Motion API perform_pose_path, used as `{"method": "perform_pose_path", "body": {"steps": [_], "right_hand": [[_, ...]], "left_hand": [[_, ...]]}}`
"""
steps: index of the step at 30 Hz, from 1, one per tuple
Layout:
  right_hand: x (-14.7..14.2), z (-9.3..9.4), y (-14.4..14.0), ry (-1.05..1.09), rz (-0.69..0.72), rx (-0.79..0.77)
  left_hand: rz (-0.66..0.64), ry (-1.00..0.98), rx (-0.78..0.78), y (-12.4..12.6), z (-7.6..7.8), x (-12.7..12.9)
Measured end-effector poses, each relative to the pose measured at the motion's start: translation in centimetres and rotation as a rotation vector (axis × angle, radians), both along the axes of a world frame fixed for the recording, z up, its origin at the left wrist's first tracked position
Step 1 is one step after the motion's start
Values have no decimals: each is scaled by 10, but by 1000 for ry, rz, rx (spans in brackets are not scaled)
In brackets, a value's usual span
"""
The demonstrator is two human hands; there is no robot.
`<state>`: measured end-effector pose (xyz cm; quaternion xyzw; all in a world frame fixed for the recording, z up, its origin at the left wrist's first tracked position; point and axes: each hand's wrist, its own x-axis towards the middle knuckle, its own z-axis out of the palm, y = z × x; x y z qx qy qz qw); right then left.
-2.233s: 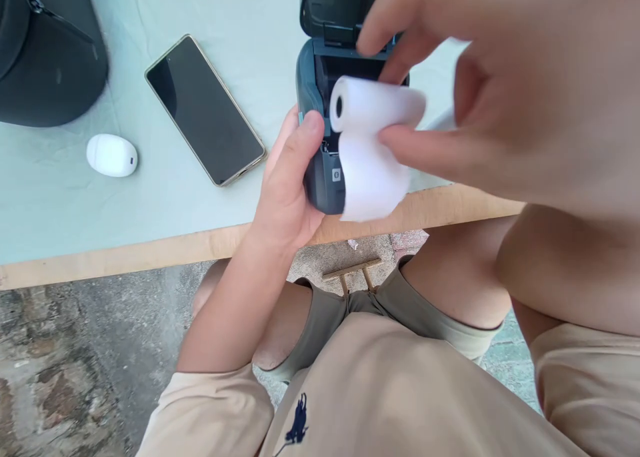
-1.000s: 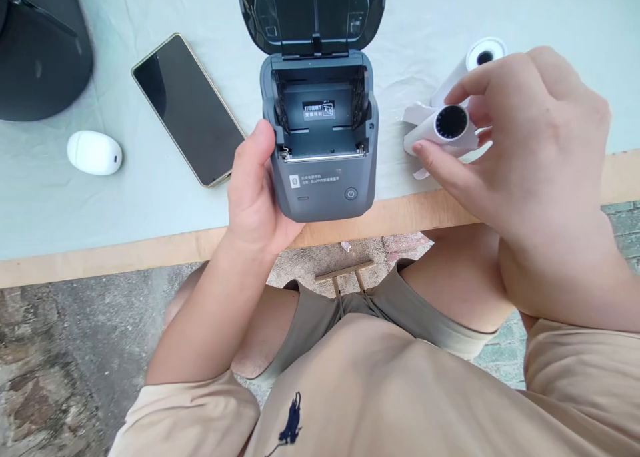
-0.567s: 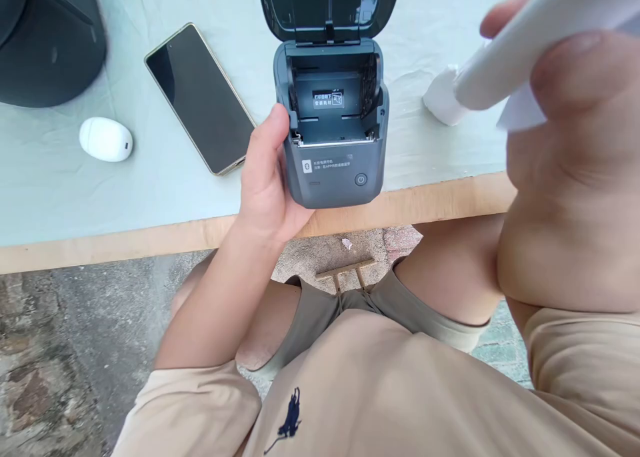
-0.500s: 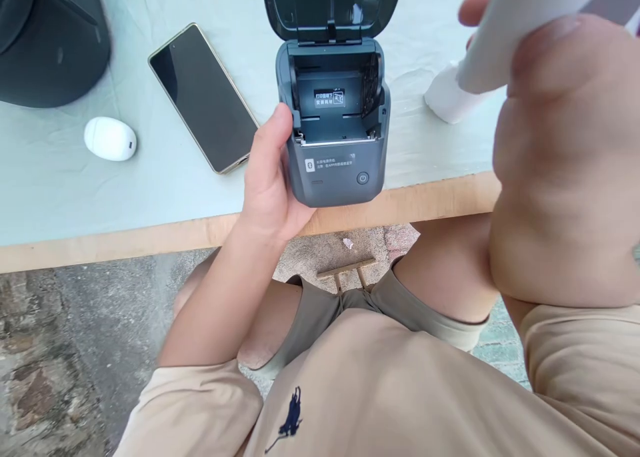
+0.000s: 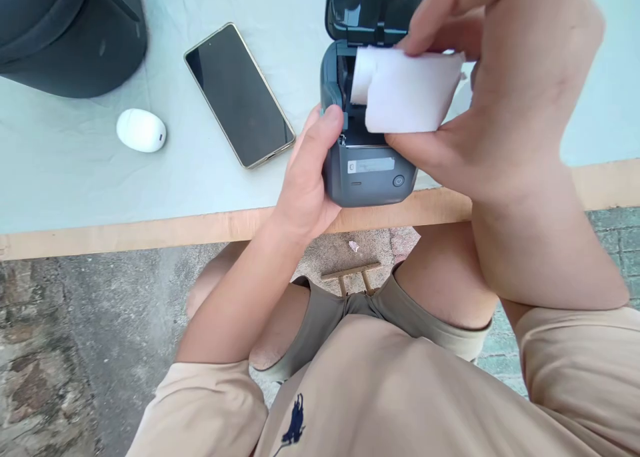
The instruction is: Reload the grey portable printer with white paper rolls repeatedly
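White paper roll (image 5: 405, 90) crosswise in right hand (image 5: 505, 90); left hand (image 5: 310, 177) gripping printer (image 5: 367, 170).

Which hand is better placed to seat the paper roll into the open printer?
Right. The right hand already holds the paper roll directly over the printer bay, while the left hand grips the printer's side, steadying it.

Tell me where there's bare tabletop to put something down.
Bare cloth lies in front of the white pod, and between the phone and the table edge. Around the printer both hands crowd it.
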<state>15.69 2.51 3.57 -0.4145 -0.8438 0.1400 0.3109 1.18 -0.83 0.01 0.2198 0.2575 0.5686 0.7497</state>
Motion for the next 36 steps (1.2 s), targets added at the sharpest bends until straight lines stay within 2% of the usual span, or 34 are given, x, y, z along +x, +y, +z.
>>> {"method": "perform_pose_path", "body": {"steps": [2,4,10,12,17,20,26,30,33,36], "right_hand": [[-6,5,-4,-119,-94,166],[-9,5,-3,-145,-121,274],[2,-5,7,-101,14,176],[6,-5,7,-74,37,223],[10,-4,0,-99,-22,378],[10,-4,-1,-107,-39,356],[10,-4,3,-278,-108,204],[8,-1,0,-227,-145,257],[7,3,-7,-125,-83,316],[5,1,-12,-113,16,368]], "left_hand": [[5,-9,-3,0,-1,0],[-10,-3,-11,1,-2,-1],[14,35,21,1,-3,3],[42,34,41,1,-2,4],[-13,21,22,3,-1,0],[-40,11,34,4,-3,-3],[29,52,45,1,-7,2],[36,56,31,1,-7,2],[-14,91,20,1,-4,-1],[-64,106,0,1,0,-3]]}}
